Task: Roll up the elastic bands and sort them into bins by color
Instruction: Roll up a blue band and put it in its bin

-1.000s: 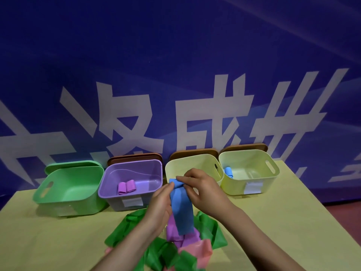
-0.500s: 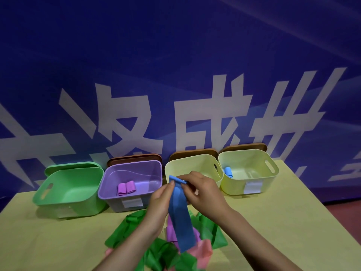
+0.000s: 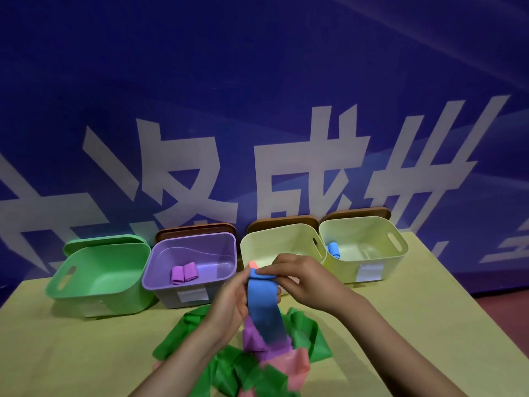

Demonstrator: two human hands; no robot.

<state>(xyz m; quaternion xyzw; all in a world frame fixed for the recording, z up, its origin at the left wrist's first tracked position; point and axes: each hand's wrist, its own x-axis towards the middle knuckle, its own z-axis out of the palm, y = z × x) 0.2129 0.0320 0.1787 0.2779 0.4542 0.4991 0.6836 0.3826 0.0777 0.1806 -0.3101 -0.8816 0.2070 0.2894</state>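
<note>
A blue elastic band [image 3: 264,310] hangs down in front of me, its top end folded over. My left hand [image 3: 229,302] pinches that top end from the left and my right hand [image 3: 300,282] pinches it from the right. Below lies a heap of green bands [image 3: 303,330], a purple band [image 3: 254,339] and a pink band [image 3: 297,368]. Four bins stand in a row behind: green [image 3: 100,270], purple [image 3: 189,250] holding two purple rolls [image 3: 184,272], a pale yellow one [image 3: 274,242], and another pale yellow one [image 3: 369,227] with a blue roll [image 3: 333,249].
The yellow table [image 3: 415,325] ends at its right edge near the bins. Brown lids [image 3: 197,229] lean behind three bins and a green lid [image 3: 103,242] behind the green one. A blue banner with white characters [image 3: 257,138] fills the back.
The fold at the blue band's top has grown slightly as both hands work it; the hanging part has shifted a little and the hands sit marginally lower.
</note>
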